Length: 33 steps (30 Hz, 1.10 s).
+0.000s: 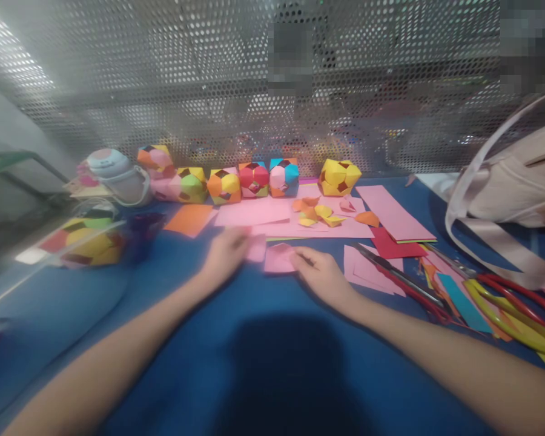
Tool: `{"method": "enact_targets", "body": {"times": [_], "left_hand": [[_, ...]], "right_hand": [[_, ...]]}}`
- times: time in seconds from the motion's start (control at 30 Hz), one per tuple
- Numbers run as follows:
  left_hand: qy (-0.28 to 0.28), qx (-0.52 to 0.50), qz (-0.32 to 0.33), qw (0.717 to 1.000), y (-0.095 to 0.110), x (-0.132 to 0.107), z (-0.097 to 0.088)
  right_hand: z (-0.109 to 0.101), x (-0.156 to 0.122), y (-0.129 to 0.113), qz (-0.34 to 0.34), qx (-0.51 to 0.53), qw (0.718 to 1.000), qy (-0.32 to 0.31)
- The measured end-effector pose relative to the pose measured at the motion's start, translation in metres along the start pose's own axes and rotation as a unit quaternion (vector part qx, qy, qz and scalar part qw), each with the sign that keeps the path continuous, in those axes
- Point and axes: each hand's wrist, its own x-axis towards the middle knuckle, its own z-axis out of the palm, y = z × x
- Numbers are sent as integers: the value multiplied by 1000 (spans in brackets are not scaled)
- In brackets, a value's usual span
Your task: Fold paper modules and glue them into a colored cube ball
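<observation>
My left hand [227,253] pinches a small pink paper piece [256,247] by its left side, slightly blurred. Just to the right, my right hand [320,272] grips the edge of another small pink paper square [279,259], which looks creased or folded at its top. A narrow gap separates the two papers, low over the blue tabletop [200,345]. Behind them lie large pink sheets [254,212] with several folded yellow and orange paper units [320,213] on top. An orange square [189,219] lies beyond my left hand.
Several colourful folded paper balls [254,180] line the back against a perforated metal panel [186,91]. Scissors [404,284] and yellow-and-red-handled scissors [504,303] lie right among paper scraps [465,300]. A pale bag [522,175] stands far right, a white container [120,175] back left.
</observation>
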Motion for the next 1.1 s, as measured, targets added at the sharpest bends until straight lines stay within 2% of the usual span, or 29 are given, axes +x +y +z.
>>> {"method": "enact_targets", "body": {"times": [0.17, 0.33, 0.47, 0.6, 0.83, 0.97, 1.1], "left_hand": [[-28, -47, -65, 996, 13, -8, -1], [-67, -114, -77, 988, 28, -16, 4], [-99, -190, -104, 971, 37, -21, 8], [-126, -257, -131, 949, 35, -22, 10], [-130, -335, -182, 915, 31, -26, 14], [-112, -384, -217, 891, 29, -27, 17], [-79, -440, -242, 861, 25, -25, 19]], "right_hand": [[0, 1, 0, 19, 25, 999, 18], [3, -2, 1, -8, 24, 999, 20], [5, -3, 3, -33, 0, 999, 19], [4, -2, 4, -21, -4, 999, 31], [3, -1, 3, -6, -3, 999, 41], [1, 0, 1, -1, 24, 999, 48], [-2, 3, -1, 10, 75, 993, 89]]}}
